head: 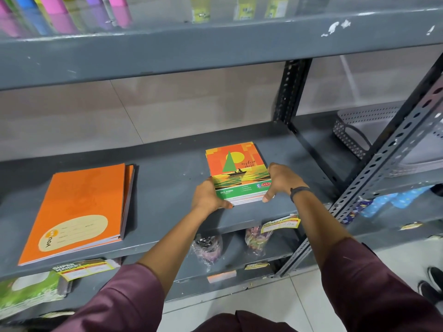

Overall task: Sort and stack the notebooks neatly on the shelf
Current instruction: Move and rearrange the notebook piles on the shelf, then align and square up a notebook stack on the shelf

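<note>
1. Maroon sleeves (134,291) reach forward; the left hand (207,196) and right hand (281,179) have their fingers clamped on opposite sides of the sailboat notebook stack (237,171).
2. That stack rests at the shelf (167,178) front edge, right of centre.
3. An orange notebook stack (79,212) lies well apart, left.
4. Step in hand looks like squaring the stack; next calls for even, aligned edges before release.

A small sailboat-cover notebook stack (237,171) and a larger orange notebook stack (79,212) lie flat, well apart, on the grey shelf (167,164).

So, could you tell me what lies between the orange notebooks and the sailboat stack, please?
Only bare grey shelf separates the orange notebooks from the sailboat stack, seen in the head view.
</note>
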Demonstrator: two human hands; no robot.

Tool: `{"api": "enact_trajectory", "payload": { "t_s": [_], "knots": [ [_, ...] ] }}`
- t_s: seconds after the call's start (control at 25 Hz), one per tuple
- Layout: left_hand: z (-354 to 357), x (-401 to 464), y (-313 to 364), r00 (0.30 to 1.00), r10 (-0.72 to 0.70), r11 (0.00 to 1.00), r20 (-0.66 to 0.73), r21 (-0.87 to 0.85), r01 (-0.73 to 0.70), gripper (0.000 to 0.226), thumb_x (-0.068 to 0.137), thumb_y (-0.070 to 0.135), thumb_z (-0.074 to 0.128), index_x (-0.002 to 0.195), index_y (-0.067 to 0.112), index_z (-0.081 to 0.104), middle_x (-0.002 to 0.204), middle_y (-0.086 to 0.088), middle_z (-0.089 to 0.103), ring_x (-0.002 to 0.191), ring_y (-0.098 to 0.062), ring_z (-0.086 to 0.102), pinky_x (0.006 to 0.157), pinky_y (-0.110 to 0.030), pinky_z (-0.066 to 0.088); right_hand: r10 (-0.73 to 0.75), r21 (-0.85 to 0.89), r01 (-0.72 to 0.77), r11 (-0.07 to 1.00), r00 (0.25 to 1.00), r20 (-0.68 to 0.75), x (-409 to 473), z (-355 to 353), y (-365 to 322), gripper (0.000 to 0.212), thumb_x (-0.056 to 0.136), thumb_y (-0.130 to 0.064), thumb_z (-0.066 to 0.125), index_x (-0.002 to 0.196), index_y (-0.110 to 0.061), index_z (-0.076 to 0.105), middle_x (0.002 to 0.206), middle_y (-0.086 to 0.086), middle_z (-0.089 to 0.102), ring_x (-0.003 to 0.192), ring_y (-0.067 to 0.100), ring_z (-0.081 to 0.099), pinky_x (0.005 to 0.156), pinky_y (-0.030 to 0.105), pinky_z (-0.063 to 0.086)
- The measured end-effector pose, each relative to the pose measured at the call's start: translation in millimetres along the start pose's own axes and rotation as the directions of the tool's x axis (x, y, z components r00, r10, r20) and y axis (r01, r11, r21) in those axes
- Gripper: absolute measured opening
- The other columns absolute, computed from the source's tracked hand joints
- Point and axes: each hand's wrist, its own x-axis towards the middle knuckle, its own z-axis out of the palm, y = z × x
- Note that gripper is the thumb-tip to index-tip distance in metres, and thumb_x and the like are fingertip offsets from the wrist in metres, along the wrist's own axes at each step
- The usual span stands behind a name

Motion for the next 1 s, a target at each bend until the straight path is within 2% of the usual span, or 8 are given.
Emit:
{"api": "enact_trajectory", "payload": {
  "t_s": [0.2, 0.32, 0.56, 0.64, 0.76, 0.84, 0.92, 1.0],
  "knots": [
    [-2.7, -2.7, -5.2, 0.986, 0.022, 0.975, 0.163, -0.221, 0.015, 0.083, 0.056, 0.005, 0.085, 0.125, 0.008, 0.038, 0.125, -0.009, 0.059, 0.121, -0.028, 0.053, 0.102, -0.037, 0.044, -0.008, -0.067, 0.015, 0.998, 0.994, 0.108, -1.2, -8.7, -1.6, 0.08, 0.062, -0.023, 0.087, 0.127, -0.004, 0.045, 0.129, 0.016, 0.058, 0.116, 0.035, 0.057, 0.101, 0.045, 0.047],
    [-20.1, -14.8, -10.4, 0.976, 0.094, 0.953, 0.196, -0.3, -0.032, 0.073, 0.073, 0.011, 0.074, 0.131, 0.011, 0.029, 0.135, 0.001, 0.045, 0.131, -0.019, 0.041, 0.102, -0.022, 0.036, -0.086, -0.01, 0.086, 0.996, 0.996, -0.03, -3.3, -17.8, -18.9, 0.089, 0.065, -0.039, 0.082, 0.136, -0.006, 0.038, 0.132, 0.016, 0.051, 0.125, 0.035, 0.049, 0.104, 0.043, 0.044],
    [-105.5, -38.2, -83.4, 0.939, -0.013, 0.944, -0.345, -0.314, -0.102, 0.038, 0.09, 0.011, 0.053, 0.124, -0.004, 0.052, 0.13, -0.023, 0.056, 0.122, -0.032, 0.054, 0.102, -0.033, 0.04, -0.186, 0.519, 0.192, 0.833, 0.98, -0.065, -19.3, 27.7, -125.6, 0.068, 0.092, -0.035, 0.055, 0.134, 0.014, 0.034, 0.146, 0.027, 0.037, 0.135, 0.042, 0.036, 0.113, 0.05, 0.025],
    [-138.2, -56.4, -124.5, 0.858, -0.049, 0.986, -0.511, -0.16, -0.039, 0.033, 0.091, 0.008, 0.049, 0.122, -0.003, 0.055, 0.124, -0.025, 0.061, 0.111, -0.035, 0.06, 0.095, -0.035, 0.044, -0.161, 0.725, 0.08, 0.684, 0.986, 0.043, -14.5, 65.2, -156.6, 0.062, 0.096, -0.033, 0.049, 0.127, 0.019, 0.036, 0.141, 0.035, 0.035, 0.132, 0.047, 0.035, 0.111, 0.056, 0.027],
    [-180.7, -87.3, -181.7, 0.672, -0.191, 0.981, -0.716, -0.161, 0.108, 0.035, 0.091, 0.011, 0.047, 0.125, 0.003, 0.054, 0.109, -0.028, 0.066, 0.094, -0.043, 0.062, 0.086, -0.043, 0.046, -0.144, 0.89, -0.153, 0.43, 0.961, 0.235, -16.1, 107.1, -198.4, 0.05, 0.098, -0.031, 0.043, 0.136, 0.002, 0.04, 0.151, 0.019, 0.036, 0.14, 0.03, 0.034, 0.116, 0.04, 0.028],
    [-208.4, -96.9, -223.2, 0.613, -0.415, 0.905, -0.672, -0.376, 0.2, 0.04, 0.091, 0.022, 0.047, 0.127, 0.007, 0.051, 0.112, -0.019, 0.063, 0.108, -0.04, 0.057, 0.095, -0.044, 0.043, -0.154, 0.92, -0.215, 0.328, 0.948, 0.277, -13.8, 127.0, -222.2, 0.049, 0.099, -0.03, 0.042, 0.141, -0.007, 0.035, 0.154, 0.009, 0.034, 0.142, 0.021, 0.033, 0.117, 0.036, 0.028],
    [-225.9, -93.8, -255.7, 0.694, -0.544, 0.795, -0.472, -0.555, 0.245, 0.049, 0.088, 0.039, 0.046, 0.126, 0.009, 0.05, 0.125, -0.021, 0.058, 0.111, -0.037, 0.055, 0.099, -0.048, 0.042, -0.165, 0.935, -0.226, 0.274, 0.946, 0.277, -9.9, 140.4, -241.9, 0.05, 0.099, -0.031, 0.04, 0.144, -0.009, 0.031, 0.155, 0.008, 0.03, 0.143, 0.02, 0.03, 0.118, 0.035, 0.026],
    [-236.1, -88.6, -269.8, 0.778, -0.556, 0.73, -0.292, -0.62, 0.288, 0.051, 0.091, 0.045, 0.04, 0.122, 0.006, 0.052, 0.111, -0.027, 0.061, 0.088, -0.035, 0.058, 0.082, -0.041, 0.051, -0.186, 0.932, -0.235, 0.274, 0.938, 0.292, -9.7, 151.6, -266.3, 0.049, 0.1, -0.031, 0.036, 0.144, -0.009, 0.032, 0.155, 0.009, 0.031, 0.144, 0.023, 0.029, 0.119, 0.036, 0.024]
  ]
}}
